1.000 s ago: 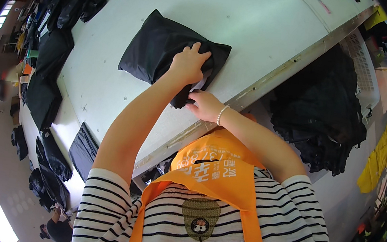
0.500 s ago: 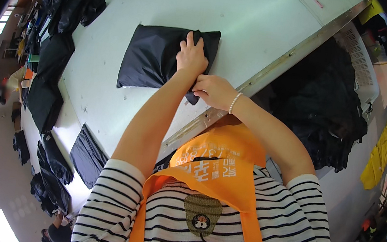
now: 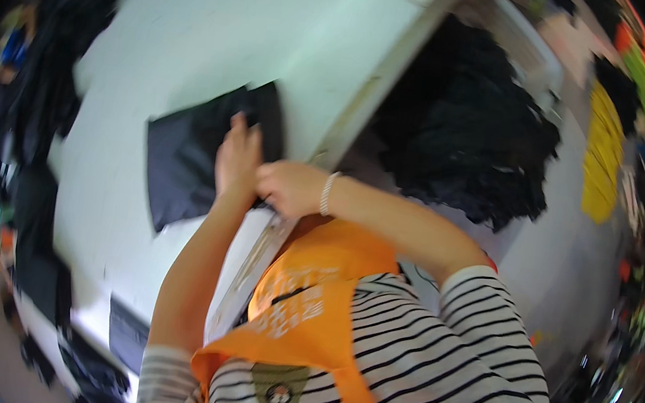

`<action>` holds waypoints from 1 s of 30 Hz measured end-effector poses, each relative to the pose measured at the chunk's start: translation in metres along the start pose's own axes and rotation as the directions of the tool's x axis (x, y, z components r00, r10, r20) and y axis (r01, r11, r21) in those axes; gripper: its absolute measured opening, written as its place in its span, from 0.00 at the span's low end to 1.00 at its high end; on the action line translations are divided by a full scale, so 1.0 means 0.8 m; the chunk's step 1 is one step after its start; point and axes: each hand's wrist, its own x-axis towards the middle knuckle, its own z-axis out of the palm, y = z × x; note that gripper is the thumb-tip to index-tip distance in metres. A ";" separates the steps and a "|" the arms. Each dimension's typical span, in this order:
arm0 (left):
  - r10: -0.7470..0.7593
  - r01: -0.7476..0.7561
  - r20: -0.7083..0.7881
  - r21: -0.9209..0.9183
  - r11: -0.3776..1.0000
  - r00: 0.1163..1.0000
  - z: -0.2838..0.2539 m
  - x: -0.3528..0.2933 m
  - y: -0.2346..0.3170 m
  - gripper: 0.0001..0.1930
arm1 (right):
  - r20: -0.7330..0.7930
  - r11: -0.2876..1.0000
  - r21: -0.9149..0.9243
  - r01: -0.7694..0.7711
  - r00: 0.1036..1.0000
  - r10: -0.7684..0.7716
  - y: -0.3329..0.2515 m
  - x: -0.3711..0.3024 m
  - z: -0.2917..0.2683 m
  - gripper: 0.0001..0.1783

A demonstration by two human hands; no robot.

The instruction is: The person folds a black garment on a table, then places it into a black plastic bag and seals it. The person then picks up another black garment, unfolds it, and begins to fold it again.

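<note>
A black plastic bag (image 3: 181,160), flat and roughly square, lies on the white table near its edge. My left hand (image 3: 239,157) rests on top of the bag toward its right side, fingers stretched out and slightly apart. Close beside it, my right hand (image 3: 290,187) has its fingers closed at the bag's near right edge, pinching the black plastic. The pinched part is mostly hidden behind my fingers, and the picture is blurred by motion.
The white table (image 3: 280,19) ends in a metal-trimmed edge (image 3: 359,101) on my right. Beyond it is a heap of black garments (image 3: 468,131) by a white basket (image 3: 546,56). A yellow cloth (image 3: 602,155) lies farther right. Black packages (image 3: 38,271) line the table's left side.
The whole view has swung, so the table and bag now appear farther left and turned. Both hands keep their places on the bag, the right still pinching its edge.
</note>
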 end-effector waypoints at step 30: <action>0.222 -0.249 -0.114 -0.425 0.870 0.968 -0.034 0.067 -0.064 0.25 | -0.633 0.760 -0.147 -0.633 0.651 0.420 0.078 0.097 -0.056 0.09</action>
